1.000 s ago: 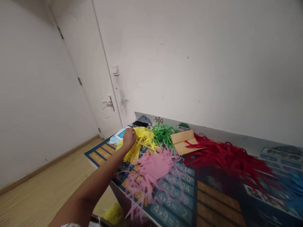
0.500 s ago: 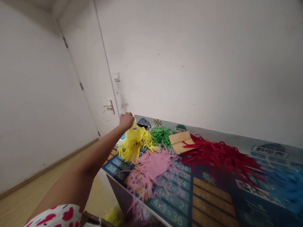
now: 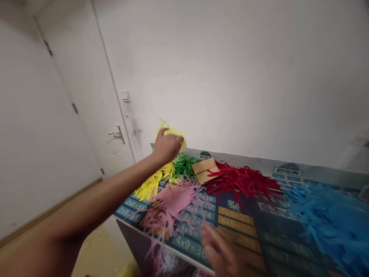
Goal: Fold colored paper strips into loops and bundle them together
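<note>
Yellow fringed bunch, likely paper (image 3: 176, 132): newly raised above desk (image 3: 187, 252), near view's centre, now parted from yellow strips (image 3: 150, 187) at its 7 o'clock. Left hand (image 3: 170, 145): fingers curled in, gripping bunch, partly hiding it. Pink fringed bunch (image 3: 173, 198): 6 o'clock. Right hand (image 3: 217, 250): newly in view, 5 o'clock, blurred, cut off below; grip unreadable.

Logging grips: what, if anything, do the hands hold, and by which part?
The left hand holds yellow paper by its near side, exact spot blurred; the right hand shows nothing held.
</note>
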`<action>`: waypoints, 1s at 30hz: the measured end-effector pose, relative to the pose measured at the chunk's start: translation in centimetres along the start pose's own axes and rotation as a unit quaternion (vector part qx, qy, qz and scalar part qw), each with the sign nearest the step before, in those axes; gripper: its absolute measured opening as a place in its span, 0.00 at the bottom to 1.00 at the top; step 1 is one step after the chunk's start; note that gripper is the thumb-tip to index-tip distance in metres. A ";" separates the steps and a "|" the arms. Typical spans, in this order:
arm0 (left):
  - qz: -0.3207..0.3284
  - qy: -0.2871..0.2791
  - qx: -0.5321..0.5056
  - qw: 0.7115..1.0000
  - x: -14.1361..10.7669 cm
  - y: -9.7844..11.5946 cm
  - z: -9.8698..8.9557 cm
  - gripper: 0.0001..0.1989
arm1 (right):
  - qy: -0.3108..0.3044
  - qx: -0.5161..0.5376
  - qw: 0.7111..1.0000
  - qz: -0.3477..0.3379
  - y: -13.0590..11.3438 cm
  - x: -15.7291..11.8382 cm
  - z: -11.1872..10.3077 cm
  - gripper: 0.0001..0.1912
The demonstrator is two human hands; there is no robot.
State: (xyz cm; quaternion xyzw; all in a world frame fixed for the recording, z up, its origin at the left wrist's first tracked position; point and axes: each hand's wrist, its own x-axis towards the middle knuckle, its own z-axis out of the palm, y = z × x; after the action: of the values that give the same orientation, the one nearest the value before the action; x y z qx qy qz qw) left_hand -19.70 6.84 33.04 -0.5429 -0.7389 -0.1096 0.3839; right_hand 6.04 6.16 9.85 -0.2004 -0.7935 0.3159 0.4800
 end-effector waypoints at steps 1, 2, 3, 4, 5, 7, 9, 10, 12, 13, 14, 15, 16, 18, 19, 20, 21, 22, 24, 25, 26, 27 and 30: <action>0.030 -0.003 -0.006 1.000 -1.7 1.2 0.2 0.12 | -0.026 0.088 0.995 0.026 -0.6 1.0 1.1 0.20; 0.058 -0.002 -0.014 0.998 -3.4 2.2 0.4 0.14 | -0.057 0.195 0.977 0.058 -1.3 2.0 2.3 0.23; 0.089 0.011 -0.032 0.995 -5.1 2.9 0.7 0.15 | -0.092 0.312 0.941 0.095 -2.0 3.1 3.4 0.26; 0.109 0.015 -0.047 0.993 -6.6 3.3 0.9 0.16 | -0.117 0.404 0.899 0.125 -2.7 4.1 4.4 0.29; 0.121 0.012 -0.060 0.991 -7.9 3.5 1.1 0.16 | -0.128 0.470 0.861 0.147 -3.3 5.0 5.4 0.31; 0.135 0.005 -0.086 0.987 -10.2 3.6 1.4 0.16 | -0.107 0.523 0.826 0.179 -3.9 6.1 7.0 0.31; 0.137 0.016 -0.111 0.984 -12.1 3.9 1.7 0.18 | -0.053 0.536 0.816 0.211 -4.0 6.8 7.9 0.24; 0.134 0.026 -0.123 0.983 -13.1 4.1 2.0 0.19 | -0.024 0.546 0.806 0.228 -3.7 7.0 8.2 0.22; 0.125 0.045 -0.146 0.980 -14.9 5.1 3.4 0.21 | 0.021 0.590 0.766 0.253 -2.9 7.7 7.8 0.21; 0.123 0.049 -0.157 0.979 -15.7 5.9 4.4 0.22 | 0.033 0.618 0.741 0.261 -2.2 8.1 7.3 0.22; 0.121 0.050 -0.165 0.977 -16.4 6.8 5.7 0.23 | 0.041 0.642 0.718 0.265 -1.3 8.5 6.4 0.22; 0.123 0.046 -0.172 0.976 -17.0 8.0 7.1 0.22 | 0.048 0.656 0.705 0.266 -0.2 8.9 5.2 0.22; 0.128 0.037 -0.176 0.975 -17.4 9.3 8.5 0.21 | 0.053 0.657 0.704 0.266 1.1 9.1 3.6 0.21; 0.154 0.009 -0.189 0.970 -17.9 12.5 11.1 0.20 | 0.066 0.624 0.732 0.266 4.0 8.9 -0.6 0.20; 0.176 -0.006 -0.203 0.963 -18.0 14.1 12.0 0.20 | 0.076 0.594 0.755 0.267 5.5 8.5 -3.2 0.20; 0.203 -0.022 -0.222 0.954 -18.0 15.7 12.7 0.19 | 0.094 0.553 0.783 0.270 6.8 7.8 -6.1 0.20; 0.230 -0.037 -0.243 0.942 -17.9 17.2 13.1 0.19 | 0.129 0.490 0.818 0.272 7.9 7.0 -9.1 0.20; 0.252 -0.051 -0.265 0.929 -17.8 18.5 13.4 0.18 | 0.170 0.406 0.856 0.273 8.6 6.2 -12.1 0.20; 0.281 -0.077 -0.295 0.910 -17.6 20.3 13.6 0.16 | 0.267 0.185 0.910 0.258 8.8 4.4 -17.3 0.21; 0.287 -0.088 -0.302 0.905 -17.6 21.0 13.6 0.15 | 0.295 0.124 0.914 0.249 8.5 3.6 -19.2 0.22; 0.290 -0.097 -0.304 0.902 -17.5 21.4 13.7 0.13 | 0.309 0.077 0.917 0.240 8.0 2.7 -20.2 0.23; 0.290 -0.104 -0.305 0.901 -17.5 21.7 13.8 0.12 | 0.307 0.036 0.924 0.226 7.5 1.8 -20.5 0.22; 0.293 -0.118 -0.305 0.898 -17.5 22.3 14.0 0.11 | 0.111 -0.214 0.967 0.082 7.1 -0.6 -17.4 0.26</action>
State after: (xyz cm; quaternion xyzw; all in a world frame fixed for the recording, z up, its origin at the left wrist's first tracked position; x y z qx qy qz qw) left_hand -4.16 10.97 5.81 -0.8343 -0.5165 -0.1477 0.1244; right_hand 21.86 16.29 10.50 -0.3967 -0.7650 0.1529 0.4837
